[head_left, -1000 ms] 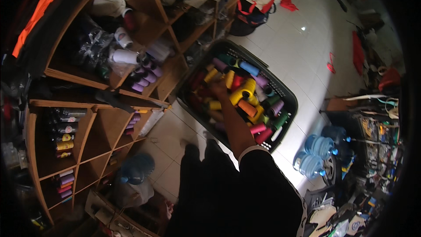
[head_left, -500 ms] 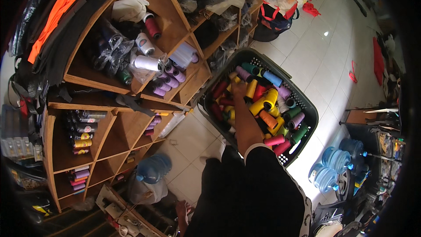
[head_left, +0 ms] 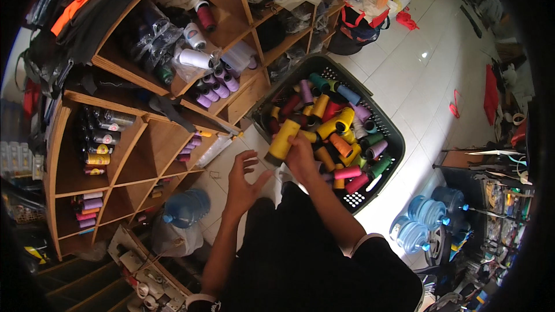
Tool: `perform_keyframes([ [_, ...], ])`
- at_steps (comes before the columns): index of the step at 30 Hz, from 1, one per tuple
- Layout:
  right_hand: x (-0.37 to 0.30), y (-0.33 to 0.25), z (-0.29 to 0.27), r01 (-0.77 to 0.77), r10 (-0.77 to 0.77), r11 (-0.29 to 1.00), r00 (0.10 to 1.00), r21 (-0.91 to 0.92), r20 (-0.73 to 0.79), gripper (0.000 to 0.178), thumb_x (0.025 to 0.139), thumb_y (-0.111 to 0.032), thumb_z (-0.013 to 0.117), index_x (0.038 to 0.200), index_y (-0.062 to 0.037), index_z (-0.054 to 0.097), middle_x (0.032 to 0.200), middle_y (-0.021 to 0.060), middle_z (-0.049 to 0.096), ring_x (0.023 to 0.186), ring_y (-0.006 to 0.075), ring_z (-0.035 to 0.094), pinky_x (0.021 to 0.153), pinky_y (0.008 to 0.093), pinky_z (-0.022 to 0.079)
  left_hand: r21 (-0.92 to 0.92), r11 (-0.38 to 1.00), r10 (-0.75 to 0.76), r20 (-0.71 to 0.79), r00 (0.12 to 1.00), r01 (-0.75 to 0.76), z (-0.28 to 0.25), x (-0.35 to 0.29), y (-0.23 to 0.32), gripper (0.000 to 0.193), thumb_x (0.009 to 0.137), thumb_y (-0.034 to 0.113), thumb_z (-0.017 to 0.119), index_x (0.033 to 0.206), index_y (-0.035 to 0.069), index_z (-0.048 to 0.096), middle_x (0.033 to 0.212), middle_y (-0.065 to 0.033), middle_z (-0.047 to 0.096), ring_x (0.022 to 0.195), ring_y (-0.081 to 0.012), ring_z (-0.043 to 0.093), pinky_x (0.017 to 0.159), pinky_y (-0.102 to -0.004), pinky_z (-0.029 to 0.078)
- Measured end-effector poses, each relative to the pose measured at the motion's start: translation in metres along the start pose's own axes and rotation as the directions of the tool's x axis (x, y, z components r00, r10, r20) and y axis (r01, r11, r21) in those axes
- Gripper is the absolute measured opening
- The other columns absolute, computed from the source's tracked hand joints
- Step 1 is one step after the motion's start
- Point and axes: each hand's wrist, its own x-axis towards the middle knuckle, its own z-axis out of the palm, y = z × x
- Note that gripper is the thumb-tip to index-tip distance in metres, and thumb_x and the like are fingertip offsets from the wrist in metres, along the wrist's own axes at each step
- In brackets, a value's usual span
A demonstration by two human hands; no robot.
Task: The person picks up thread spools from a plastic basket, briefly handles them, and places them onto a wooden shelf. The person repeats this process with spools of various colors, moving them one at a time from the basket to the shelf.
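Observation:
A yellow thread spool (head_left: 282, 141) with a dark end is gripped in my right hand (head_left: 301, 156), held tilted over the near left edge of the basket. Just left of it, my left hand (head_left: 245, 180) is raised with its fingers apart and nothing in it. Beyond both hands stands the dark green plastic basket (head_left: 388, 117), heaped with thread spools. Among these are an orange spool (head_left: 341, 145), a pink spool (head_left: 347, 173), a blue spool (head_left: 349, 95) and a green spool (head_left: 380, 167).
Left of me stands a wooden shelf (head_left: 149, 169) with cubbies, some holding thread spools. Purple spools (head_left: 221, 88) and a white spool (head_left: 195, 58) lie in an upper cubby. Large blue water bottles (head_left: 428, 211) stand at right; another bottle (head_left: 187, 208) sits near the shelf. White tiles (head_left: 404, 58) cover the floor.
My right hand has come up out of the basket toward me with the yellow thread spool. My left hand has risen into the middle. The view has shifted slightly.

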Motion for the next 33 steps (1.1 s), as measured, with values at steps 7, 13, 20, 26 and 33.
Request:
perform_keyframes([
  [7,-0.047,-0.031,0.067,0.053,-0.049,0.998,0.987,0.022,-0.153,0.03,0.079,-0.003,0.065,0.103,-0.005,0.048,0.084,0.0068,0.057,0.075,0.0171,0.06,0.067,0.0294,0.05,0.02,0.963,0.27,-0.007,0.963,-0.27,0.022,-0.017,0.012,0.045,0.067,0.006,0.081,0.102,-0.003,0.055,0.094,-0.0136,0.063,0.087,-0.022,0.064,0.077,-0.0318,0.052],
  [13,-0.048,-0.036,0.079,0.064,-0.066,0.998,0.995,-0.021,-0.071,0.025,0.077,0.001,0.065,0.092,-0.0067,0.047,0.075,0.0041,0.054,0.063,0.0156,0.057,0.058,0.0281,0.048,-0.032,0.943,0.33,-0.007,0.944,-0.33,0.013,-0.025,0.019,0.039,0.07,-0.003,0.078,0.102,-0.003,0.054,0.099,-0.01,0.059,0.091,-0.0158,0.059,0.082,-0.0285,0.049],
  [20,-0.047,-0.044,0.085,0.056,-0.04,0.993,0.988,-0.107,0.149,0.024,0.079,-0.005,0.066,0.097,-0.0066,0.05,0.083,0.0064,0.056,0.073,0.0175,0.059,0.067,0.0313,0.049,-0.243,0.944,0.22,-0.049,0.974,-0.225,0.007,-0.028,0.032,0.034,0.075,0.002,0.074,0.103,-0.003,0.053,0.101,-0.0118,0.06,0.092,-0.0151,0.059,0.08,-0.0295,0.05],
  [26,-0.05,-0.05,0.093,0.116,-0.086,0.988,0.961,-0.101,0.263,0.047,0.085,-0.015,0.067,0.126,-0.0022,0.047,0.121,0.0099,0.053,0.107,0.0177,0.055,0.094,0.0327,0.044,-0.797,0.603,-0.034,0.027,0.999,0.042,-0.002,-0.022,0.034,0.041,0.088,0.031,0.06,0.114,0.001,0.049,0.105,-0.0152,0.061,0.087,-0.0208,0.063,0.079,-0.0351,0.054],
  [33,-0.07,-0.06,0.107,0.362,-0.243,0.766,0.928,-0.532,0.282,0.033,0.083,-0.004,0.069,0.113,0.0007,0.057,0.109,0.0074,0.057,0.093,0.0119,0.058,0.081,0.0261,0.048,-0.883,0.463,-0.007,0.08,0.997,0.074,-0.013,-0.026,0.036,0.041,0.089,0.027,0.058,0.116,-0.001,0.045,0.113,-0.018,0.059,0.099,-0.0273,0.062,0.085,-0.0436,0.053],
])
